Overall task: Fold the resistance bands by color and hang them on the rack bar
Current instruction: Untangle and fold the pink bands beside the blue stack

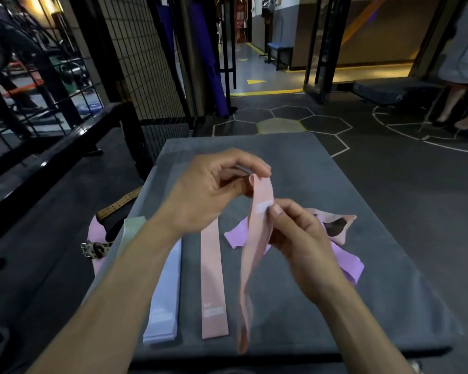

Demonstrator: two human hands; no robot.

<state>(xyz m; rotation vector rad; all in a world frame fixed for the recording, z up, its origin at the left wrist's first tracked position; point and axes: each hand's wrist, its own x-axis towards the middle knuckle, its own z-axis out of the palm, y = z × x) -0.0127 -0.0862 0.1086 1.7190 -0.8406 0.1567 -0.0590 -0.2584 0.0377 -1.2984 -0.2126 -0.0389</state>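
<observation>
I hold a pink resistance band point(254, 247) above a grey padded platform point(335, 184). My left hand point(211, 193) pinches its top end and my right hand point(300, 233) pinches it lower down at a white label; the rest hangs loose and blurred. Flat on the platform lie a pale blue band point(166, 295), a second pink band point(212, 282) and a pale green band point(131, 233) at the left edge. Under my right hand lie a crumpled purple band point(346, 263) and another pink band point(338, 225). A black bar point(65, 141) runs along the left.
A tan belt point(119, 203) and a spotted strap with a buckle point(95, 249) lie off the platform's left edge beside a purple piece point(96, 230). A wire mesh fence point(135, 49) stands behind the bar. A person's legs point(454, 103) are at the far right.
</observation>
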